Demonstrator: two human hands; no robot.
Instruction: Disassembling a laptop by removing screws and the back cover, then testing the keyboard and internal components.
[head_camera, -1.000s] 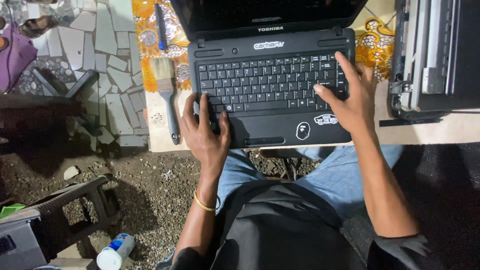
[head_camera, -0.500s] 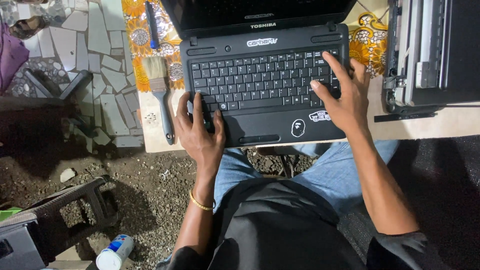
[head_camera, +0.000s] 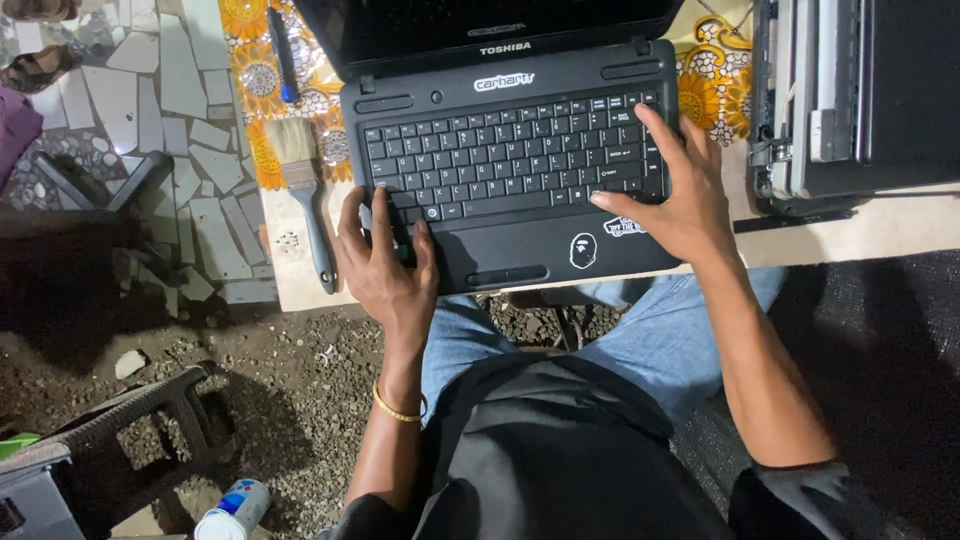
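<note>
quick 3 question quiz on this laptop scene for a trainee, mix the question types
1. True or false: both hands rest on the black laptop.
2. What lies on the table just left of the laptop? A) paintbrush B) hammer C) mug
3. What is worn on the left wrist?

Key:
1. True: the left hand lies at the keyboard's lower left corner, the right hand at its right end.
2. A, the paintbrush, bristles pointing away from the person.
3. A thin gold bangle.
</note>
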